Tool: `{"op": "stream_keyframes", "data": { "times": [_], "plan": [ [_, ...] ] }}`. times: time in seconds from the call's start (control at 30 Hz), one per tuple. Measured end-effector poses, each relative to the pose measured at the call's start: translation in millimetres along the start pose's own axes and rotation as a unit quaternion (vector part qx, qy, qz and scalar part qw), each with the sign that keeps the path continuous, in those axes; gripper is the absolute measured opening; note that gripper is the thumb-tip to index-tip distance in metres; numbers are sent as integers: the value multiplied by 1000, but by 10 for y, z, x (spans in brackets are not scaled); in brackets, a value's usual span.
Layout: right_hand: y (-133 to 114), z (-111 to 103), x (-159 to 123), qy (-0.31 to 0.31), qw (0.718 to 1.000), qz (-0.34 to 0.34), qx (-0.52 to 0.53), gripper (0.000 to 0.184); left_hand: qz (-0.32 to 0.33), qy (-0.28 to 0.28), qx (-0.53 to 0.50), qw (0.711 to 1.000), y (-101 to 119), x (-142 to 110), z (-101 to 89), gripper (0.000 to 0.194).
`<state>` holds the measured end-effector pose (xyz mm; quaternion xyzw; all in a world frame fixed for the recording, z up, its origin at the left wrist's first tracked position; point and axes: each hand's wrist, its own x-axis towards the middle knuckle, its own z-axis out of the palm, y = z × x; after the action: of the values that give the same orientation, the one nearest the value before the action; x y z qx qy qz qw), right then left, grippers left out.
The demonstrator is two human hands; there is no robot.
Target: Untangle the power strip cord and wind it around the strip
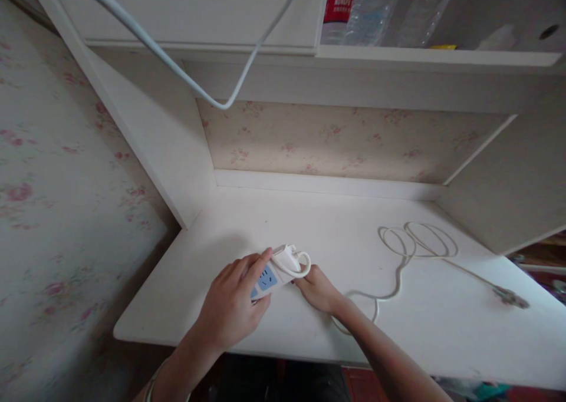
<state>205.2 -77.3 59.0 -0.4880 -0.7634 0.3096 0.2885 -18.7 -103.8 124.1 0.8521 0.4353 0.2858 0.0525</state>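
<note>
My left hand (234, 302) grips a white power strip (275, 279) with blue socket faces, thumb on the near side and fingers over the far side. The strip is tilted above the desk, one end pointing away to the right. A white cord (303, 264) leaves that end and bends in a tight loop. At the loop my right hand (319, 290) is closed around the cord, its fingertips partly hidden behind the strip. More of the cord comes out beneath my right wrist and runs across the desk to loose coils (413, 243) and a plug (510, 297).
The white desk (212, 249) has a side panel (150, 107) at left and another at right. Overhead, a shelf (433, 54) holds plastic bottles (371, 10). A thick pale cable (177, 69) hangs down in front of the cabinet.
</note>
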Motion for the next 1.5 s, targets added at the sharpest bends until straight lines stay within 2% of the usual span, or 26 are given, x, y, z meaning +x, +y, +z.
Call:
{"op": "stream_keyframes", "data": {
  "times": [0.23,0.43,0.57,0.8,0.9,0.97,1.07,1.23,1.33,1.37,1.43,1.47,1.5],
  "plan": [
    [10,-4,-109,-31,998,28,-39,44,-79,4,-25,997,-121,-7,147,66],
    [129,-30,-210,-49,994,35,-86,41,-208,15,-36,977,-360,14,186,67],
    [202,-33,-297,-74,985,28,-156,33,-286,15,-15,958,-605,38,244,68],
    [233,-158,-488,-172,938,74,-291,31,-342,1,52,938,-1174,36,400,69],
    [331,-272,-583,-173,924,90,-328,28,-362,-18,86,928,-1467,12,425,70],
    [433,-354,-634,-143,927,85,-336,25,-372,-39,114,920,-1639,7,433,70],
    [611,-455,-693,-60,944,61,-319,24,-356,-68,153,919,-1824,46,438,68],
    [967,-592,-833,47,972,27,-227,29,-318,-100,220,917,-1990,202,443,64],
    [1261,-837,-990,124,968,46,-211,28,-295,-95,256,916,-2056,266,459,60],
    [1372,-972,-1055,161,961,71,-211,28,-286,-88,268,916,-2066,278,467,58],
    [1593,-1312,-1198,241,932,166,-216,30,-270,-65,287,917,-2045,300,489,55],
    [1695,-1504,-1271,283,903,240,-220,32,-263,-45,293,918,-2005,314,503,54],
    [1786,-1697,-1342,320,861,320,-231,33,-253,-23,294,921,-1942,332,521,53]
  ]
}}
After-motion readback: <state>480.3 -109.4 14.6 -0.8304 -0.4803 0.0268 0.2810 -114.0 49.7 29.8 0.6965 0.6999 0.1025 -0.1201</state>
